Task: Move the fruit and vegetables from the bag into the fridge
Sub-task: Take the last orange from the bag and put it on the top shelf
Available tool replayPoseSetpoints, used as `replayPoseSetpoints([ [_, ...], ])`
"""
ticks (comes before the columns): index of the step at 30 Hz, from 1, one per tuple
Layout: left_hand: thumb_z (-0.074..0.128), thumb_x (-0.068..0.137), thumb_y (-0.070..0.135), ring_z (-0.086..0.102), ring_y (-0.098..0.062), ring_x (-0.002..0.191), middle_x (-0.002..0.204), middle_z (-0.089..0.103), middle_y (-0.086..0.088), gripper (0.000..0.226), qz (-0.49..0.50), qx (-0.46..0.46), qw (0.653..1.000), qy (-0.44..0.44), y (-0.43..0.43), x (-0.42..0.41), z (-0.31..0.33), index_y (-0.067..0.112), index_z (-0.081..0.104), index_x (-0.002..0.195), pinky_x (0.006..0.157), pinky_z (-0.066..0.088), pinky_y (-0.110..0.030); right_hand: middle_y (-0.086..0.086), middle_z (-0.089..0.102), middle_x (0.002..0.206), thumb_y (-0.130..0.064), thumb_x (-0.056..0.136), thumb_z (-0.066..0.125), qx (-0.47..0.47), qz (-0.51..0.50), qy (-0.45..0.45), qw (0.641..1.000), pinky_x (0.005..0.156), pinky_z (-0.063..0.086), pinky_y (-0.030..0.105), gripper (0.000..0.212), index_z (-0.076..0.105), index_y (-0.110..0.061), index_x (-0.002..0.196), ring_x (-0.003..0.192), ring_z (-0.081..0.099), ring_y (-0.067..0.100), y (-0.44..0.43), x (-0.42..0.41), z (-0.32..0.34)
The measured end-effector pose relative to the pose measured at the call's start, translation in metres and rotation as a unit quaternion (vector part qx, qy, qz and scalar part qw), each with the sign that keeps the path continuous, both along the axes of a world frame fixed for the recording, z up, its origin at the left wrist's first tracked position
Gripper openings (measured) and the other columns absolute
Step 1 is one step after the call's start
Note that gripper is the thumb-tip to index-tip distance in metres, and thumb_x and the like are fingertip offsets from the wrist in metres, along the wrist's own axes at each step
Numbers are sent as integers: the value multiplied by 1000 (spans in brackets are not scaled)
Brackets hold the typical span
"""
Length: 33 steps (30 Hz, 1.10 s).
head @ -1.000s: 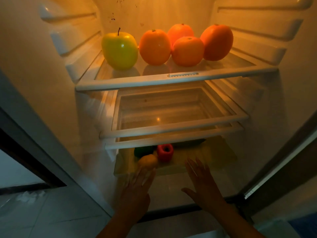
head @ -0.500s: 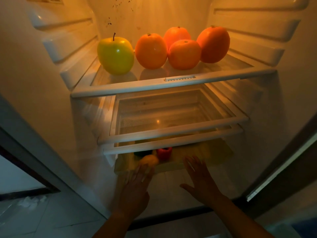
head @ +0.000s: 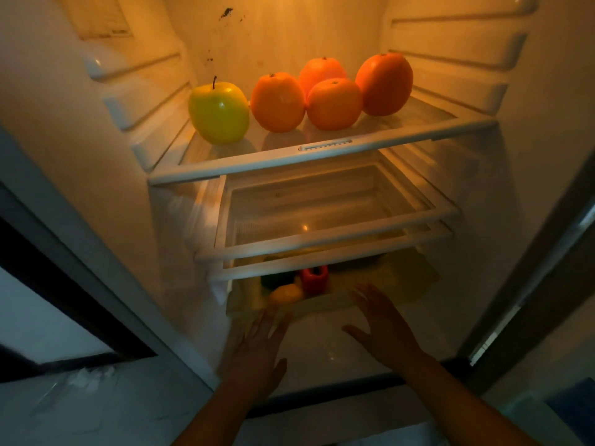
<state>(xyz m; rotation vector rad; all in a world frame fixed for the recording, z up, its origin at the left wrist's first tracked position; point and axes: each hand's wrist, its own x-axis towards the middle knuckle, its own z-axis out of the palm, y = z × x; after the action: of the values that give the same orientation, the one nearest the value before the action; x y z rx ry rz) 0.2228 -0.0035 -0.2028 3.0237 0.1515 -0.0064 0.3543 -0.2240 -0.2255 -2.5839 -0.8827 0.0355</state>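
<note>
Pale tiled floor (head: 64, 416) lay lower left; dark band (head: 74, 302) crossed above it; blurred blue patch (head: 573, 410) lower right.

Left hand (head: 257, 346) flat, fingers spread; right hand (head: 383, 326) likewise.

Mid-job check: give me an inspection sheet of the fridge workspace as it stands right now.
Surface: glass top shelf loaded; lower shelves beneath it.
Job's things: green apple and four oranges on the top shelf; red pepper, green item and yellow item in the bottom drawer.
Clutter: dark specks on the back wall.
Grippers: left hand and right hand open, fingers straight at the drawer front; contact unclear.
Cables: nothing seen.
Surroundings: pale floor lower left; bag not in view.
</note>
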Motion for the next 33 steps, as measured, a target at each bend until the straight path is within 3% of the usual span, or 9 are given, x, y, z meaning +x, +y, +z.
replayPoseSetpoints([
  [1,59,81,41,19,-18,142,153,5,8,90,-7,5,1000,12,4,-4,7,34,-6,144,109,28,-45,6,40,144,-70,86,24,33,-8,-1,999,106,26,32,77,40,-17,139,135,36,22,-1,-4,0],
  [3,64,68,44,54,-17,121,142,45,4,91,-11,10,1000,5,11,-10,17,27,19,145,92,48,-38,0,21,153,-57,89,42,73,-17,23,997,108,11,18,68,24,-23,144,141,17,14,-3,-15,2],
  [5,59,69,42,63,-16,104,126,60,4,77,-16,2,999,-36,14,-16,26,27,32,139,81,51,-29,-1,19,154,-44,90,52,97,-32,52,993,109,11,16,66,21,-24,145,142,16,13,-4,-25,5],
  [8,51,88,36,45,-15,124,144,40,5,60,-5,-41,998,-51,5,-21,42,27,28,143,95,36,-22,2,26,152,-40,89,55,108,-42,77,990,110,15,19,64,27,-20,143,140,22,15,-6,-42,14],
  [10,47,92,37,38,-12,128,147,32,8,58,-4,-63,996,-60,-4,-28,47,27,25,145,95,31,-17,2,27,151,-40,89,56,113,-41,85,989,110,16,20,63,29,-19,142,139,24,15,-10,-54,18],
  [17,46,94,39,35,-9,130,147,32,6,57,-26,-128,990,-53,-26,-91,51,24,24,145,102,27,-15,1,32,148,-40,87,58,113,-34,101,988,112,23,26,62,34,-19,140,136,29,16,-33,-119,40],
  [24,45,93,44,34,-9,131,146,33,9,56,-29,-160,985,-52,-51,-185,55,26,28,144,103,31,-19,1,34,147,-34,87,61,85,-27,75,993,107,19,17,61,35,-17,139,136,30,15,-58,-233,69],
  [30,46,92,45,34,-6,131,144,34,13,55,-106,-197,973,-61,-107,-256,56,29,31,142,107,33,-25,-4,43,139,-36,85,63,65,-74,36,994,98,23,13,58,41,-19,136,128,41,14,-117,-341,87],
  [33,46,91,46,33,-5,133,145,34,13,53,-143,-222,963,-59,-143,-287,55,30,34,140,109,32,-27,-5,43,138,-41,83,64,47,-116,45,991,99,38,21,61,42,-21,136,114,53,16,-155,-389,91],
])
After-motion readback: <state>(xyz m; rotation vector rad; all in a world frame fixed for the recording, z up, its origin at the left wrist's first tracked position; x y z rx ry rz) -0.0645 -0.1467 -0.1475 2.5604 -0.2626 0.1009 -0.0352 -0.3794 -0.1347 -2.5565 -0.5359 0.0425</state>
